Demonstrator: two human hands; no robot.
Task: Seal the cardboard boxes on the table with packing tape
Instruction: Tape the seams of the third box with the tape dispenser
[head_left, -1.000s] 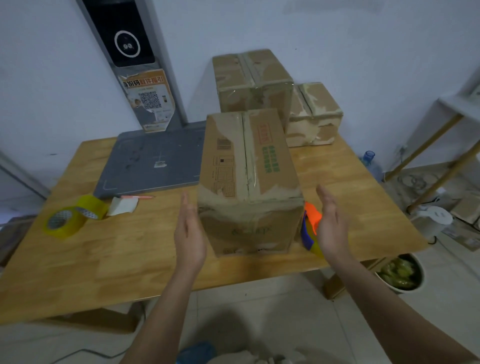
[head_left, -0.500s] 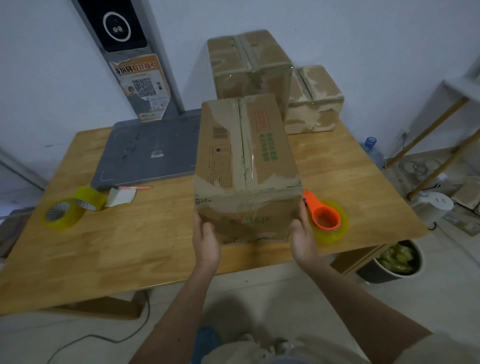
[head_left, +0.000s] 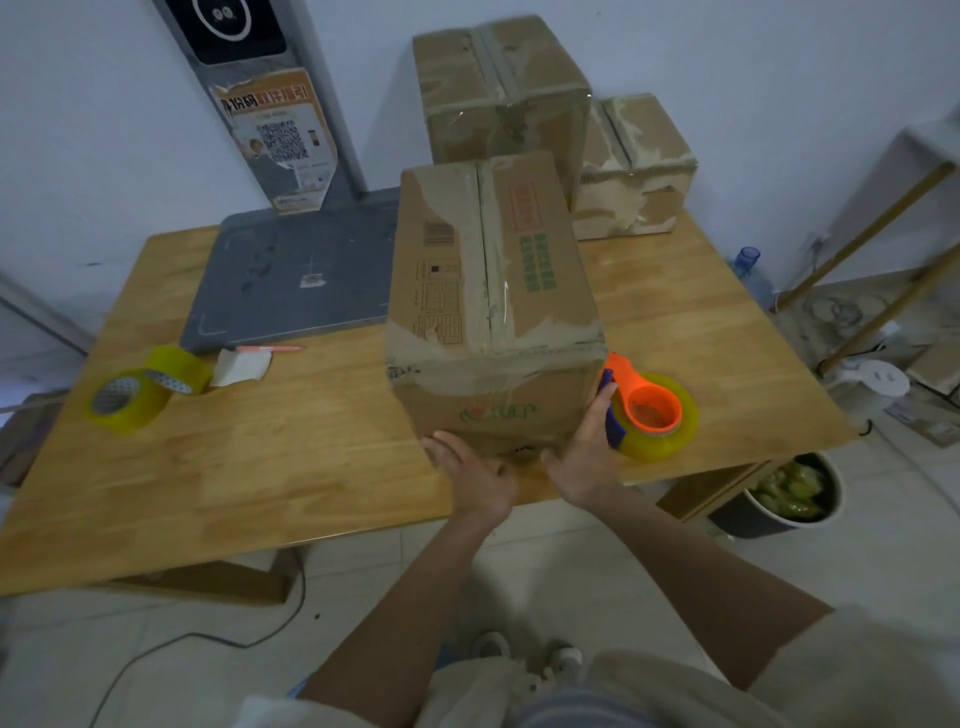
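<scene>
Currently both hands at the near bottom edge of the front cardboard box (head_left: 493, 312), mid-table: left hand (head_left: 475, 475) flat against the face, right hand (head_left: 584, 457) cupping the corner. Tape dispenser (head_left: 649, 415) just right of box; two more boxes (head_left: 550, 119) at the wall

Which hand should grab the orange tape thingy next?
The right hand, probably. It touches the near box's right corner, with the orange tape dispenser right beside its fingers. The left hand is at the box's other corner, farther away.
</scene>
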